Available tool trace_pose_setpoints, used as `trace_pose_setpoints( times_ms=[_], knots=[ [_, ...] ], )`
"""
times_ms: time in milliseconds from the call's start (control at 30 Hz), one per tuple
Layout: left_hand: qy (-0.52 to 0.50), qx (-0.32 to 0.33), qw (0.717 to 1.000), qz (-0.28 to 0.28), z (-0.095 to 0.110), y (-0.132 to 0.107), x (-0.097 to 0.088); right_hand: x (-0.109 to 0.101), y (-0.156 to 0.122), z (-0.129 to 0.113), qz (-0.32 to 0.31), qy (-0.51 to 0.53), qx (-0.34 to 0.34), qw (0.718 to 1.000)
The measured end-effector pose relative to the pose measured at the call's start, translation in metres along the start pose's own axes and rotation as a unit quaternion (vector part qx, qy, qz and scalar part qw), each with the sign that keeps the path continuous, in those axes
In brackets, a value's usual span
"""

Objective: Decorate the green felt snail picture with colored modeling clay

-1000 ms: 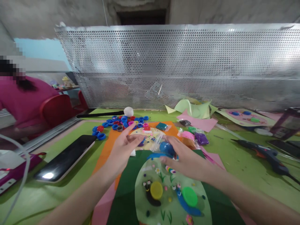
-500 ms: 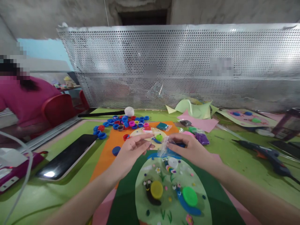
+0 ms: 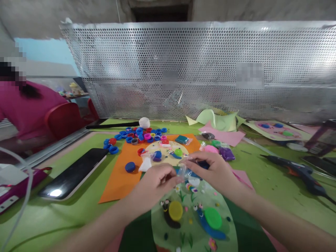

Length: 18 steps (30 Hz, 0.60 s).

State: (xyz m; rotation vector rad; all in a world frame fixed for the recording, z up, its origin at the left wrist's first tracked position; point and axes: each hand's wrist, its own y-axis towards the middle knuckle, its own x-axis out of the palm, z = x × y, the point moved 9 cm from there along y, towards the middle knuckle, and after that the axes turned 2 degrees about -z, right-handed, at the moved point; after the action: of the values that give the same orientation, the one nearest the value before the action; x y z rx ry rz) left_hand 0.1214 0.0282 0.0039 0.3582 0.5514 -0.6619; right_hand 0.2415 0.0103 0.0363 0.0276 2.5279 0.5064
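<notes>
A small clear plastic bag (image 3: 185, 171) is stretched between my two hands, above the top of a decorated craft picture (image 3: 194, 224). My right hand (image 3: 210, 168) pinches the bag's upper side, with something dark blue under its fingers. My left hand (image 3: 161, 180) is closed, thumb and fingertips pressed at the bag's left edge. Below them, the pale green oval carries clay snails with a yellow cap (image 3: 175, 210) and a green cap (image 3: 213, 218) as shells, plus small flowers and dots.
Bottle caps (image 3: 140, 134) are heaped at the back left, near a phone (image 3: 75, 173). An orange sheet (image 3: 118, 178) bears another oval picture. Bagged purple clay (image 3: 226, 154) and a glue gun (image 3: 296, 175) lie on the right. A perforated metal panel (image 3: 204, 52) stands behind. A person in pink (image 3: 31, 108) sits left.
My left hand has come down and right, closing at the bag's edge. The white piece and blue cap on the orange sheet are now uncovered. My right hand stays nearly in place.
</notes>
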Motion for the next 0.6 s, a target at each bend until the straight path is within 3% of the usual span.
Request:
trace_pose_setpoints(
  times_ms=[267, 500, 600],
  knots=[
    [0.012, 0.029, 0.997, -0.064, 0.004, -0.002, 0.018, 0.005, -0.002, -0.011, -0.021, 0.0, -0.014, 1.0],
    [-0.051, 0.02, 0.99, -0.126, 0.004, -0.006, 0.028, 0.014, -0.002, -0.007, -0.145, -0.005, -0.002, 0.989],
    [-0.04, 0.027, 0.99, -0.129, 0.004, -0.005, 0.029, 0.016, -0.004, -0.008, -0.158, -0.005, -0.007, 0.987]
  ],
)
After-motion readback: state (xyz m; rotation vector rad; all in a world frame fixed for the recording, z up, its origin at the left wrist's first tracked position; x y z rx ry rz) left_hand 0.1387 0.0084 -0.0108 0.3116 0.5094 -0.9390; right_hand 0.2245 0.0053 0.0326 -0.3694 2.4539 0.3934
